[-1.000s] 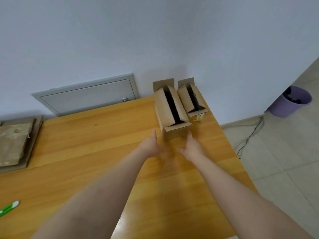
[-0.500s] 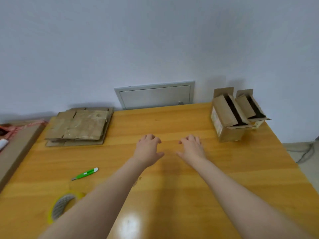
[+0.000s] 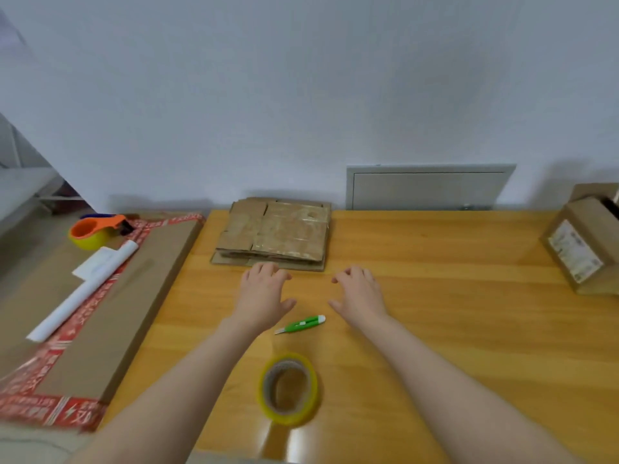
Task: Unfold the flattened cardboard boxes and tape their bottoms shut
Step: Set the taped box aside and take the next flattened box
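Note:
A stack of flattened cardboard boxes (image 3: 276, 234) lies at the back of the wooden table (image 3: 435, 313), against the wall. My left hand (image 3: 263, 298) hovers just in front of the stack's near edge, fingers loosely curled, holding nothing. My right hand (image 3: 360, 294) is level with it to the right, also empty with relaxed fingers. A roll of yellowish tape (image 3: 288, 388) lies flat between my forearms. A green utility knife (image 3: 301, 324) lies between my wrists. An unfolded box (image 3: 584, 246) stands at the table's right edge, partly cut off by the frame.
A large flat carton with red printed tape (image 3: 110, 309) adjoins the table on the left. On it lie a white paper roll (image 3: 83, 289) and an orange tape dispenser (image 3: 95, 231). A grey wall hatch (image 3: 430, 189) sits behind the table.
The view has swung left from the unfolded boxes to the flattened stack. Both hands left the unfolded box and moved left across the table to the stack's front edge.

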